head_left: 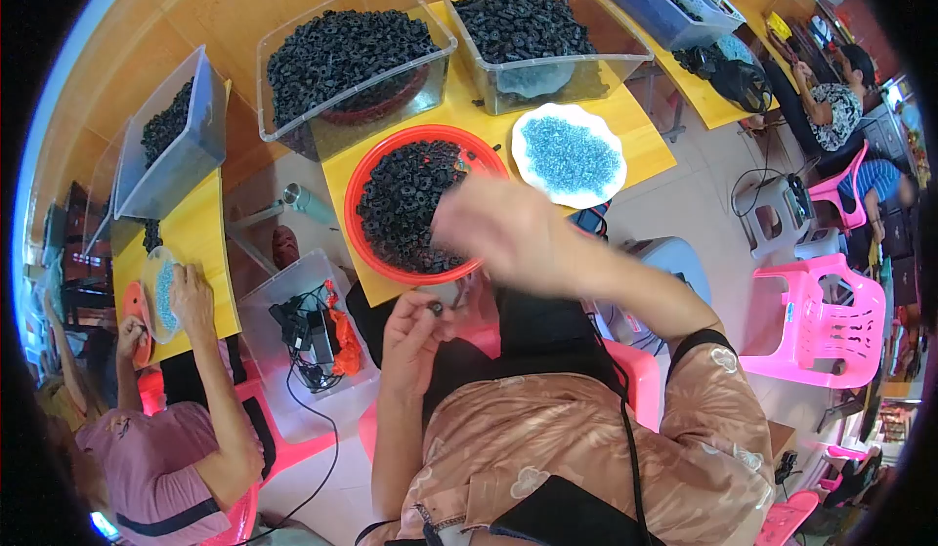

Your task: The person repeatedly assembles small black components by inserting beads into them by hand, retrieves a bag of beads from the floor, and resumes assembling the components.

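Note:
My left hand (411,343) is closed in a pinch on a small black plastic part (435,308), just below the rim of a red basin (354,243). My right hand (503,229) is smeared by motion over the basin's right side, so its fingers and anything in them cannot be made out. Many small black parts (401,199), some of them ring-shaped, fill the basin. To the right of it, a white scalloped plate (525,175) bears a heap of small clear-blue pieces (572,155).
Clear bins of black parts (352,63) (523,23) stand at the back of the yellow table (640,136). At the left, a co-worker (166,448) handles blue pieces on a plate. A bin with cables (313,336) sits on the floor. Pink chairs (816,321) stand to the right.

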Action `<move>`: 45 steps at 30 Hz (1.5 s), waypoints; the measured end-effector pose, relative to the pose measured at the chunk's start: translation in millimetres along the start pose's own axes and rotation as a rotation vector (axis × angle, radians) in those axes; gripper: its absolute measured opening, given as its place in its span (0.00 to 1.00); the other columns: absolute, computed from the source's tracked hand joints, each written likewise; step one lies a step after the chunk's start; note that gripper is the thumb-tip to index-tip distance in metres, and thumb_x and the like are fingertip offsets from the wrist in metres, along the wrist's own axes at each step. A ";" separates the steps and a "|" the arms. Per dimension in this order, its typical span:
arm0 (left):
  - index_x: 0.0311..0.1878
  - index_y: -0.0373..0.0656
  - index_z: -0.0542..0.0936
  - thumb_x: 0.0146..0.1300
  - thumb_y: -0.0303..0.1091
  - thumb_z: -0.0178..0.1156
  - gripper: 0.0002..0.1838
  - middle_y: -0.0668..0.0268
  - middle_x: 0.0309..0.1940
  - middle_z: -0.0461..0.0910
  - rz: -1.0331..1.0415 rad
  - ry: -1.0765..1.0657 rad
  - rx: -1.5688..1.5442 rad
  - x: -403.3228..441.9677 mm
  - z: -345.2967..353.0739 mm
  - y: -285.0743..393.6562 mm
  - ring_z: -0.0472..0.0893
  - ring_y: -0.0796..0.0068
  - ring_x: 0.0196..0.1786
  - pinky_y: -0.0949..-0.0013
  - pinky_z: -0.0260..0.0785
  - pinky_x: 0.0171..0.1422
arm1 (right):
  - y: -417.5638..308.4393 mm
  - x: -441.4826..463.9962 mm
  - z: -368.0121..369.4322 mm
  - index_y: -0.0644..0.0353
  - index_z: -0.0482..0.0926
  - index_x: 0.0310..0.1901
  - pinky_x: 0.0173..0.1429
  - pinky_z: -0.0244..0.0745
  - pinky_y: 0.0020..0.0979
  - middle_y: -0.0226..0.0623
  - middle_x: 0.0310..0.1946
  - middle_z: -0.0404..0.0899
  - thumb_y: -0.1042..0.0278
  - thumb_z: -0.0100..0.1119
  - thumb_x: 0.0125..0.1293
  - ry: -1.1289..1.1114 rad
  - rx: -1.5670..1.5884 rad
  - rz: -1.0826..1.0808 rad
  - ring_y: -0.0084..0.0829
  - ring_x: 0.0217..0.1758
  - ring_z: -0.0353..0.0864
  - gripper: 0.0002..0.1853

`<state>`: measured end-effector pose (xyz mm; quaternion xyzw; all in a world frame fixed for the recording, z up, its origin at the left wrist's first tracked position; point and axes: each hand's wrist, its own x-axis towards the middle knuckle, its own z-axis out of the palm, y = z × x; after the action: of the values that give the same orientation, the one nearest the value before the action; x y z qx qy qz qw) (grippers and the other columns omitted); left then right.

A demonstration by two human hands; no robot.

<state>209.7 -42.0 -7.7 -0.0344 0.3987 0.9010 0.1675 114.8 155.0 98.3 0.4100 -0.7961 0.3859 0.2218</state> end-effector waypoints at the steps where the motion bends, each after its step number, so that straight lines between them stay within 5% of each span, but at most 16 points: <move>1: 0.49 0.40 0.73 0.66 0.31 0.57 0.10 0.65 0.35 0.77 0.021 0.008 -0.007 0.9 -3.0 1.1 0.76 0.77 0.37 0.74 0.69 0.40 | 30.4 -5.2 -0.6 0.62 0.79 0.35 0.38 0.75 0.37 0.40 0.32 0.80 0.70 0.61 0.57 0.007 -0.010 0.331 0.42 0.32 0.80 0.06; 3: 0.49 0.41 0.73 0.66 0.31 0.56 0.10 0.65 0.35 0.75 0.053 0.021 -0.014 5.0 -5.3 3.4 0.74 0.77 0.35 0.75 0.67 0.39 | 88.3 -15.1 -4.2 0.59 0.81 0.33 0.40 0.75 0.42 0.42 0.31 0.79 0.70 0.58 0.56 -0.114 -0.119 0.594 0.44 0.37 0.80 0.05; 9: 0.47 0.41 0.73 0.66 0.31 0.57 0.09 0.66 0.34 0.75 0.063 -0.041 -0.073 29.3 -2.5 4.5 0.73 0.78 0.35 0.76 0.67 0.40 | 135.2 -12.5 12.4 0.58 0.83 0.32 0.42 0.74 0.43 0.46 0.30 0.79 0.72 0.59 0.52 -0.256 -0.289 0.384 0.47 0.37 0.80 0.06; 16: 0.47 0.41 0.72 0.66 0.31 0.56 0.09 0.65 0.36 0.77 0.033 -0.176 0.033 48.4 -11.2 1.2 0.74 0.77 0.35 0.74 0.66 0.42 | 139.5 -2.8 35.4 0.55 0.83 0.35 0.44 0.74 0.42 0.44 0.36 0.75 0.73 0.59 0.54 -0.597 -0.493 0.386 0.46 0.41 0.78 0.07; 22: 0.46 0.41 0.72 0.66 0.25 0.51 0.06 0.62 0.37 0.78 -0.006 -0.195 0.053 43.1 -12.9 0.5 0.75 0.77 0.37 0.75 0.67 0.45 | 147.7 0.7 28.8 0.54 0.84 0.34 0.43 0.75 0.43 0.45 0.36 0.75 0.73 0.59 0.54 -0.471 -0.508 0.434 0.47 0.39 0.79 0.07; 37: 0.50 0.39 0.72 0.66 0.27 0.52 0.10 0.62 0.40 0.79 0.121 -0.114 0.035 38.7 -34.7 23.0 0.75 0.78 0.37 0.76 0.66 0.44 | 163.9 -5.1 53.1 0.56 0.83 0.30 0.45 0.71 0.48 0.45 0.36 0.79 0.68 0.56 0.55 -0.603 -0.687 0.389 0.46 0.40 0.81 0.07; 45: 0.51 0.39 0.72 0.67 0.28 0.51 0.10 0.62 0.40 0.79 0.111 -0.075 0.043 41.2 -34.4 19.5 0.75 0.77 0.37 0.75 0.67 0.45 | 167.4 1.4 43.2 0.56 0.83 0.35 0.44 0.74 0.42 0.40 0.35 0.77 0.64 0.67 0.51 -0.700 -0.685 0.354 0.42 0.42 0.79 0.10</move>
<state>162.0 -68.0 -25.3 0.0253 0.4129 0.9007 0.1327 -25.5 181.2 0.7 0.2775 -0.9604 -0.0254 -0.0050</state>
